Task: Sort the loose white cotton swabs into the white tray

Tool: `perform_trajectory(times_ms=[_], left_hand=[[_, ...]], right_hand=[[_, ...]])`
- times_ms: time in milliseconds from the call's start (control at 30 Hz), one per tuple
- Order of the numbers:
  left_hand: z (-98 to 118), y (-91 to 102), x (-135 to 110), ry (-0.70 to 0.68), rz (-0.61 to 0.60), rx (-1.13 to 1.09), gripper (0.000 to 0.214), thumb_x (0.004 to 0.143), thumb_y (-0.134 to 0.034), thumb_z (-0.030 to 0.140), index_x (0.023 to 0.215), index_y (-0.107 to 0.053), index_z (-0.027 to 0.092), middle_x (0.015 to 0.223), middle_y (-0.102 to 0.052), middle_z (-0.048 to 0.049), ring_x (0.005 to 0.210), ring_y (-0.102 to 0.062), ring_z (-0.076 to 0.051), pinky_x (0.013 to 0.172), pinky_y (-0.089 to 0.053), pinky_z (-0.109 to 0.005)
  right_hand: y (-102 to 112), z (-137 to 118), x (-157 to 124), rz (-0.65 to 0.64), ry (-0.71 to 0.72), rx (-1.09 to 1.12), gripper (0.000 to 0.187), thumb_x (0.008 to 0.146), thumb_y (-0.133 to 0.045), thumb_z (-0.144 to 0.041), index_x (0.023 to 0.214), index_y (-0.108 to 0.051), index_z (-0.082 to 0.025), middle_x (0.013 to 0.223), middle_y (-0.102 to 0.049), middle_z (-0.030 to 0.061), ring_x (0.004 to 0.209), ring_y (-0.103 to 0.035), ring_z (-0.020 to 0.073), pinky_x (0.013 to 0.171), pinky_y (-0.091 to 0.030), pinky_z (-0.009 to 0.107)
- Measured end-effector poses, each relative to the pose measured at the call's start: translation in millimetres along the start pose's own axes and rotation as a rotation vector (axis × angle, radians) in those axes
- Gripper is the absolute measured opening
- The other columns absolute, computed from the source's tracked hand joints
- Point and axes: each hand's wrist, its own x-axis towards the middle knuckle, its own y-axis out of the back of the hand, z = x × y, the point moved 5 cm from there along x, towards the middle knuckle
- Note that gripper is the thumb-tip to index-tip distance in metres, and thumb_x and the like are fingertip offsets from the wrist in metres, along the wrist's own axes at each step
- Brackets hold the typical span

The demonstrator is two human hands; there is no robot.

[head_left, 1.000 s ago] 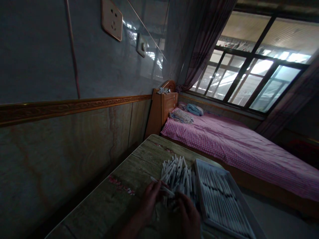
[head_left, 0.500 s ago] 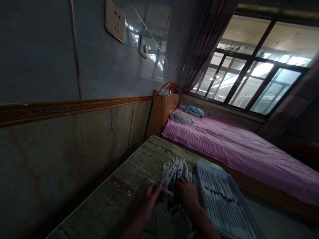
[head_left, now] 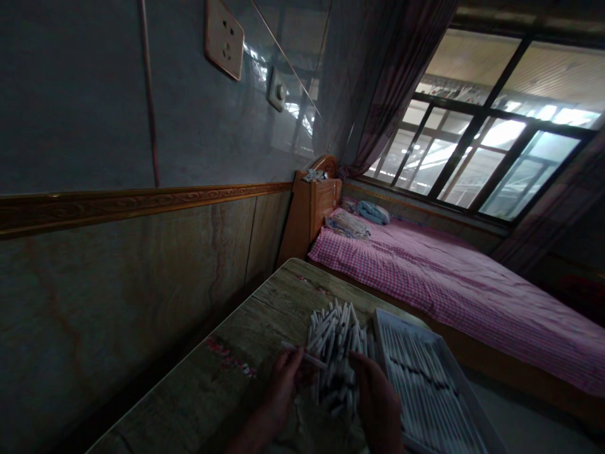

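Observation:
A heap of short white sticks point(head_left: 336, 343) lies on a worn table point(head_left: 246, 353). My left hand point(head_left: 283, 388) is closed in a pinch on a few white sticks, which jut out to both sides of the fingers. My right hand point(head_left: 380, 403) rests curled at the near right edge of the heap, and its fingers touch the sticks; what they hold, if anything, is hidden. A white tray point(head_left: 467, 403) with rows of the same sticks laid side by side stands right of the heap.
The table runs along a tiled wall point(head_left: 118, 265) on the left. A bed with a pink checked sheet point(head_left: 449, 284) and a wooden headboard point(head_left: 312, 205) stands beyond the table, under a large window point(head_left: 477, 145). A wall socket point(head_left: 224, 39) is high up.
My right hand reached forward onto the heap and has now drawn back toward me at its right edge. My left hand has kept its pinch on the sticks.

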Motion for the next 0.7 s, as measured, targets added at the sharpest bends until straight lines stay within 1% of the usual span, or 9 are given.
perform_trajectory(times_ms=[67,100,167,233,333,533,633,700], left_hand=[[-0.1,0.8,0.5,0.009,0.009,-0.028,0.034,0.063,-0.084,0.041,0.077,-0.062,0.018,0.072,-0.076,-0.0027,0.066,-0.074,-0.021,0.059,-0.057,-0.029],[0.1,1.3,0.7,0.012,0.013,-0.04,0.032,0.065,-0.083,0.039,0.076,-0.062,0.018,0.072,-0.076,-0.0028,0.067,-0.074,-0.02,0.059,-0.057,-0.029],[0.6,1.5,0.7,0.021,0.012,-0.06,0.028,0.068,-0.082,0.036,0.076,-0.062,0.018,0.073,-0.077,-0.0035,0.067,-0.074,-0.02,0.06,-0.058,-0.028],[1.1,1.0,0.4,0.031,0.0,-0.074,0.026,0.069,-0.081,0.034,0.076,-0.063,0.017,0.074,-0.077,-0.0043,0.066,-0.074,-0.019,0.06,-0.058,-0.027],[1.6,0.8,0.1,0.036,0.001,-0.077,0.025,0.069,-0.082,0.033,0.075,-0.065,0.016,0.071,-0.076,-0.0039,0.064,-0.073,-0.018,0.058,-0.058,-0.026],[0.7,0.1,0.5,0.036,-0.009,-0.114,0.028,0.063,-0.085,0.035,0.073,-0.065,0.017,0.067,-0.075,-0.0013,0.061,-0.072,-0.017,0.057,-0.056,-0.025],[-0.6,-0.1,0.0,0.043,-0.009,-0.089,0.029,0.064,-0.085,0.036,0.073,-0.064,0.017,0.068,-0.075,-0.0014,0.061,-0.072,-0.017,0.056,-0.056,-0.025],[-0.9,-1.1,-0.8,0.049,-0.015,-0.074,0.028,0.065,-0.084,0.035,0.074,-0.064,0.017,0.069,-0.075,-0.0014,0.063,-0.072,-0.017,0.055,-0.056,-0.024]], right_hand=[[7.4,2.2,-12.6,0.119,-0.251,0.175,0.03,0.092,-0.052,-0.044,0.102,-0.07,-0.022,0.094,-0.076,0.0048,0.081,-0.073,0.0205,0.068,-0.058,0.028],[9.2,1.7,-18.7,0.166,-0.349,0.251,0.032,0.09,-0.054,-0.048,0.1,-0.069,-0.021,0.093,-0.076,0.0056,0.08,-0.073,0.021,0.067,-0.058,0.028],[10.0,-1.3,-28.0,0.239,-0.47,0.381,0.037,0.086,-0.059,-0.054,0.096,-0.069,-0.02,0.094,-0.076,0.0069,0.078,-0.073,0.0217,0.066,-0.058,0.029],[8.5,-4.1,-33.2,0.283,-0.516,0.467,0.04,0.082,-0.063,-0.057,0.094,-0.068,-0.019,0.096,-0.076,0.0072,0.078,-0.073,0.0219,0.067,-0.059,0.03],[4.5,-4.6,-36.3,0.303,-0.547,0.529,0.041,0.079,-0.065,-0.059,0.093,-0.068,-0.02,0.097,-0.076,0.0073,0.08,-0.073,0.0226,0.069,-0.059,0.032],[0.1,1.7,-40.3,0.319,-0.614,0.592,0.042,0.077,-0.068,-0.058,0.093,-0.067,-0.02,0.1,-0.075,0.0073,0.082,-0.073,0.0225,0.071,-0.059,0.032],[-1.4,2.5,-43.7,0.335,-0.634,0.625,0.042,0.076,-0.069,-0.058,0.092,-0.067,-0.019,0.098,-0.075,0.0077,0.082,-0.073,0.0229,0.071,-0.059,0.032],[-2.4,-1.0,-45.3,0.323,-0.631,0.621,0.041,0.077,-0.069,-0.057,0.092,-0.067,-0.019,0.099,-0.075,0.0078,0.082,-0.073,0.0231,0.072,-0.059,0.033]])
